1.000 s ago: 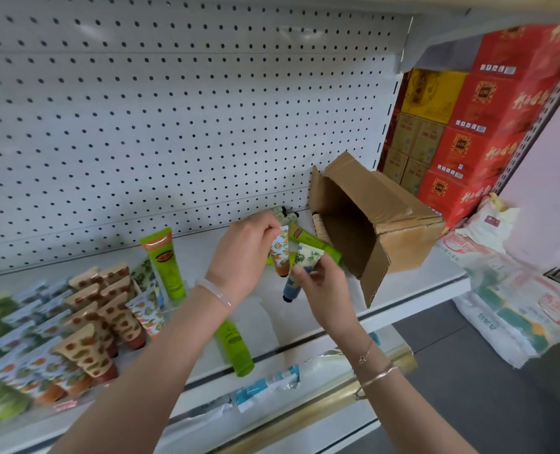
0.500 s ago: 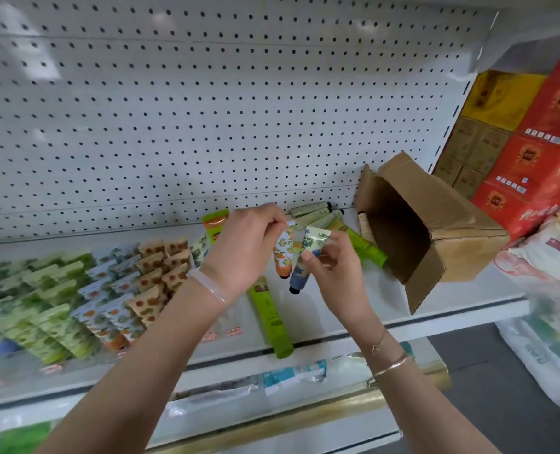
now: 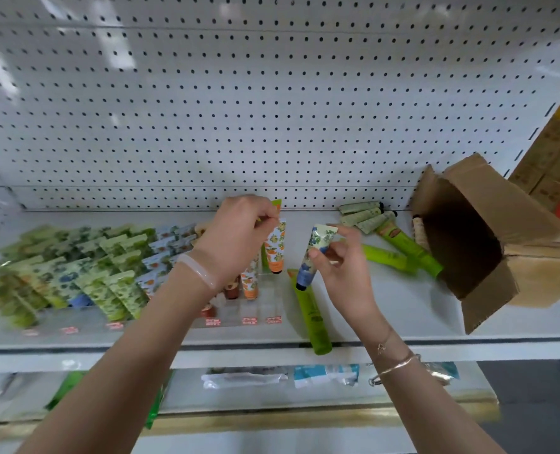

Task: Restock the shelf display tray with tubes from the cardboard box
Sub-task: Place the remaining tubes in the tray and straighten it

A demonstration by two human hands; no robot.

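— What has moved in the last half second?

— Both hands have come left along the shelf [image 3: 403, 319], away from the box [image 3: 488, 244]. The left hand [image 3: 239, 234] was over a loose green tube and now hangs over the right end of the tray [image 3: 272, 304]. The two tubes, close together then, have parted.

— And the grips?

— The left grip pinches the orange tube [image 3: 277, 247] by its flat top, cap down, above the tray's rightmost rows. The right hand [image 3: 340, 273] holds the blue tube [image 3: 316, 249], fingers at the flat end and thumb on the body, cap down, just right of the tray.

— Is the orange one seated?

— I cannot tell whether its cap touches the tray.

— What does this mean for the job?

— I judge that picking is over and placing is in hand. The right rows show gaps, while the left rows stand full. The blue one probably goes next, perhaps further left, where blue patterns show.

— Much left to do?

— Yes. Green tubes [image 3: 390, 257] lie loose on the shelf near the box, which lies on its side with its mouth open.
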